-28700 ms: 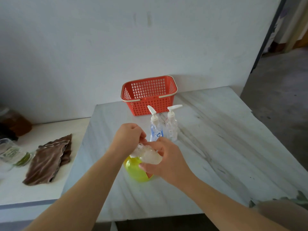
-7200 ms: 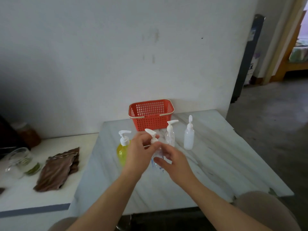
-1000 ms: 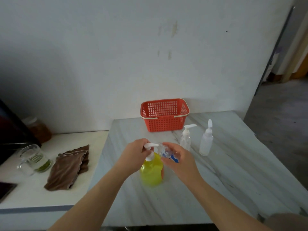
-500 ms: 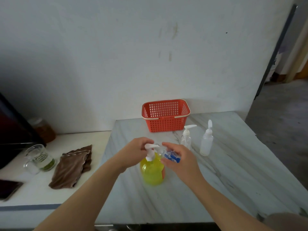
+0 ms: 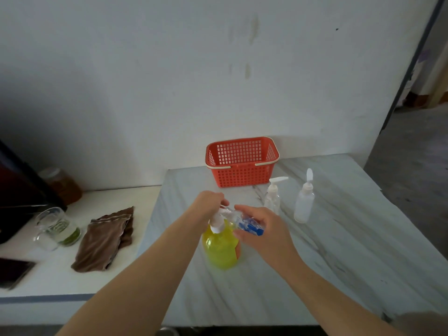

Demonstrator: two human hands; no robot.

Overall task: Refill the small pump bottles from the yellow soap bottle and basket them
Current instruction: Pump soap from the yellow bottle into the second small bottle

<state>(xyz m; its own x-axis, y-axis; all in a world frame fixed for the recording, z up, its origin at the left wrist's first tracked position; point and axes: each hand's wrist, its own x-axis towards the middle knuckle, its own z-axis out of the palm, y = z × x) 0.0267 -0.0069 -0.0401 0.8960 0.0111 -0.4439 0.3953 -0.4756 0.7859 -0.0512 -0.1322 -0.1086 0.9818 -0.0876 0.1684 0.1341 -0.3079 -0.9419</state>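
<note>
The marble table [image 5: 339, 251] has bare surface right of the right hand [image 5: 263, 230] out to its far-right edge, while its left edge runs close beside the left forearm. The yellow soap bottle [image 5: 219, 249] stands upright beneath both hands; the left hand [image 5: 208, 205] curls over its white pump head, and the right hand grips a small blue-labelled bottle [image 5: 249, 226], tilted, mouth at the nozzle. Beyond the right hand stand a clear pump bottle [image 5: 272, 197] and a white bottle [image 5: 304, 206], with the red basket [image 5: 242, 177] behind them at the wall; a brown cloth [image 5: 104, 238] and glass mug [image 5: 57, 229] lie well left.
</note>
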